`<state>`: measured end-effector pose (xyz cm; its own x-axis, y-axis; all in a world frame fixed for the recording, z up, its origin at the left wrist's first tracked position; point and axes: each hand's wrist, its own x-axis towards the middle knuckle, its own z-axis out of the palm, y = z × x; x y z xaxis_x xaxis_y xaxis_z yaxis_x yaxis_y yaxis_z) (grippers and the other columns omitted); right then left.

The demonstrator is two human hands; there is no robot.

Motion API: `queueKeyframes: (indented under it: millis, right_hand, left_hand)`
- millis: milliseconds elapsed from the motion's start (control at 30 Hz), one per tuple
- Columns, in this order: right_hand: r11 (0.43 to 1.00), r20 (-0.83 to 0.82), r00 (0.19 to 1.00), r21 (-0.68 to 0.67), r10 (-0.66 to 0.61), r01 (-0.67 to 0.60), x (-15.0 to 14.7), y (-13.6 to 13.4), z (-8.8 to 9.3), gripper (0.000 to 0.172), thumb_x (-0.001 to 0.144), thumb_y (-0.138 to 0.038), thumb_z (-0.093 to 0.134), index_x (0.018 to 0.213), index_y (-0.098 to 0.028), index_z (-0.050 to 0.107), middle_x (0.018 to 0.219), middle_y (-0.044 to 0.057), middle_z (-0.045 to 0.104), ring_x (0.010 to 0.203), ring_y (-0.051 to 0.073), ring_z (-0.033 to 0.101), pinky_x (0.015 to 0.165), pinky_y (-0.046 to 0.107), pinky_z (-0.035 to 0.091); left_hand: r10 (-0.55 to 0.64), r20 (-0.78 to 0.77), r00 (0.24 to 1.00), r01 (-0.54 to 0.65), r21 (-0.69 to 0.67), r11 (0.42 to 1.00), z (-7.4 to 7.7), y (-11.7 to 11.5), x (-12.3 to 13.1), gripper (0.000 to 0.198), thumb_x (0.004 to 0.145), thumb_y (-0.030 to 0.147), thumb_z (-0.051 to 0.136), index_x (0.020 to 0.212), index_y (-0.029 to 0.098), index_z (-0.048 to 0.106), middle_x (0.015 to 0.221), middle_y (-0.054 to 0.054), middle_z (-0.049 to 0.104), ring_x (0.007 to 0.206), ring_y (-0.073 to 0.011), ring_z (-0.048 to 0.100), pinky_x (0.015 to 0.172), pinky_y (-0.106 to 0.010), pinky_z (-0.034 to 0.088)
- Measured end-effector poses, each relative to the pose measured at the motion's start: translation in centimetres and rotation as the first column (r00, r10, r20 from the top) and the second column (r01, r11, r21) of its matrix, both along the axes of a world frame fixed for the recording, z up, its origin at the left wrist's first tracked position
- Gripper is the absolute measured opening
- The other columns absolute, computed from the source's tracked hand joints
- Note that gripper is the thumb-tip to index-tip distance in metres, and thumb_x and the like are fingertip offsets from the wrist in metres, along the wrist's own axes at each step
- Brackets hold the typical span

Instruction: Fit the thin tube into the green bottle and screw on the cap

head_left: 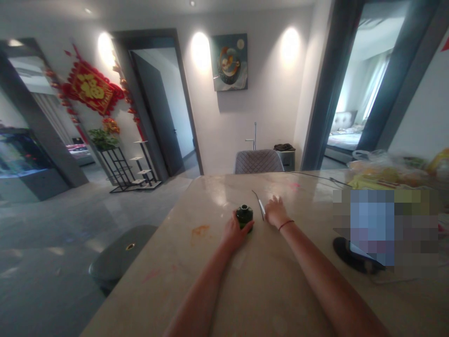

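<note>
A small dark green bottle [244, 214] with a narrow round neck stands upright on the table. My left hand [233, 233] is wrapped around its lower part, thumb on the near side. To the right of the bottle lies a thin dark stick-like piece [256, 194] with a narrow white strip [261, 207] along it; I cannot make out its kind. My right hand [276, 213] rests on the tabletop with fingers apart, its left side close to the white strip. Whether it touches the strip is unclear. A thin red cord circles the right wrist.
The pale stone table [210, 276] bears an orange stain [199, 232]. At right are a black round stand [354, 257], a blurred-out patch and plastic bags [389, 168]. A quilted chair [258, 161] stands at the far edge, a dark green stool [121, 252] at left. A black cable [312, 175] crosses the far edge.
</note>
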<state>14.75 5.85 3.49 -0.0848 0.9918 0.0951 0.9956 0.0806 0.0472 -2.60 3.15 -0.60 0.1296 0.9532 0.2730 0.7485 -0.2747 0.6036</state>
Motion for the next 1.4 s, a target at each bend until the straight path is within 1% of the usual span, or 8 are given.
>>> queueKeyframes:
  millis: [133,300,500,667,833,1000,1233,1400]
  right_hand:
    - [0.997,0.022,0.997,-0.011,-0.079,0.079,-0.4,-0.1,0.0,0.037,0.079,-0.013,0.039,0.109,-0.009,0.061,0.123,0.020,0.050,0.125,0.031,0.029,0.101,0.051,0.010]
    - [0.991,0.003,0.991,0.006,-0.131,0.131,-0.5,0.1,-0.3,0.036,0.075,-0.014,0.044,0.106,-0.009,0.062,0.123,0.019,0.049,0.125,0.032,0.028,0.101,0.049,0.010]
    - [0.961,-0.232,0.969,0.238,-0.086,0.142,0.2,-0.2,1.8,0.027,0.076,-0.020,0.046,0.093,-0.008,0.063,0.100,0.018,0.061,0.103,0.027,0.050,0.088,0.038,0.034]
    - [0.911,-0.658,0.740,0.378,0.139,0.166,0.8,-0.7,5.6,0.018,0.077,-0.026,0.046,0.082,-0.016,0.060,0.081,0.007,0.066,0.073,0.016,0.060,0.065,0.026,0.044]
    - [0.810,-0.721,0.512,0.581,0.467,0.079,0.7,-2.6,8.8,0.019,0.075,-0.032,0.050,0.077,-0.015,0.059,0.074,0.005,0.065,0.065,0.014,0.060,0.062,0.025,0.046]
    - [0.830,-0.660,0.610,0.558,0.439,0.006,0.0,-3.4,9.2,0.015,0.074,-0.028,0.052,0.075,-0.017,0.060,0.071,0.004,0.066,0.065,0.014,0.060,0.062,0.024,0.045]
    - [0.940,-0.504,0.801,0.267,0.324,-0.212,-1.0,-2.2,6.5,0.018,0.073,-0.026,0.052,0.073,-0.018,0.068,0.078,0.005,0.069,0.076,0.016,0.062,0.070,0.023,0.043]
    - [0.951,-0.477,0.823,0.174,0.310,-0.257,-0.9,-2.2,6.2,0.019,0.073,-0.029,0.054,0.078,-0.019,0.070,0.081,0.006,0.070,0.078,0.017,0.062,0.071,0.022,0.042]
  left_hand:
    - [-0.104,-0.111,0.988,0.111,0.050,0.993,-0.3,0.0,-0.1,0.072,0.073,0.052,0.050,0.128,0.014,0.024,0.122,-0.014,0.050,0.114,-0.0254,0.046,0.093,-0.037,0.036]
    - [-0.196,-0.247,0.949,0.222,0.084,0.971,0.1,-0.2,-0.2,0.050,0.070,0.049,0.054,0.109,0.018,0.047,0.108,-0.009,0.058,0.104,-0.0245,0.051,0.092,-0.037,0.037]
    - [-0.179,-0.269,0.947,0.216,0.115,0.970,0.5,-0.2,-0.3,0.044,0.069,0.052,0.054,0.098,0.019,0.053,0.099,-0.006,0.060,0.095,-0.0222,0.054,0.085,-0.033,0.041]
    - [-0.177,-0.263,0.948,0.214,0.118,0.970,0.5,-0.1,-0.3,0.045,0.069,0.053,0.053,0.098,0.019,0.054,0.100,-0.007,0.060,0.095,-0.0224,0.054,0.085,-0.033,0.041]
    - [-0.179,-0.273,0.945,0.214,0.101,0.972,0.5,-0.1,-0.3,0.043,0.069,0.052,0.054,0.096,0.019,0.054,0.099,-0.007,0.060,0.095,-0.0227,0.054,0.085,-0.034,0.040]
    - [-0.170,-0.276,0.946,0.208,0.117,0.971,0.4,-0.1,-0.3,0.044,0.069,0.053,0.053,0.097,0.019,0.054,0.099,-0.007,0.060,0.094,-0.0223,0.054,0.083,-0.033,0.041]
    - [-0.174,-0.275,0.946,0.217,0.136,0.967,0.4,-0.1,-0.3,0.042,0.070,0.053,0.052,0.095,0.019,0.054,0.098,-0.007,0.060,0.092,-0.0217,0.054,0.082,-0.033,0.041]
    - [-0.169,-0.278,0.946,0.208,0.116,0.971,0.5,-0.2,-0.2,0.042,0.069,0.053,0.052,0.094,0.019,0.054,0.097,-0.007,0.059,0.091,-0.0214,0.054,0.081,-0.032,0.042]
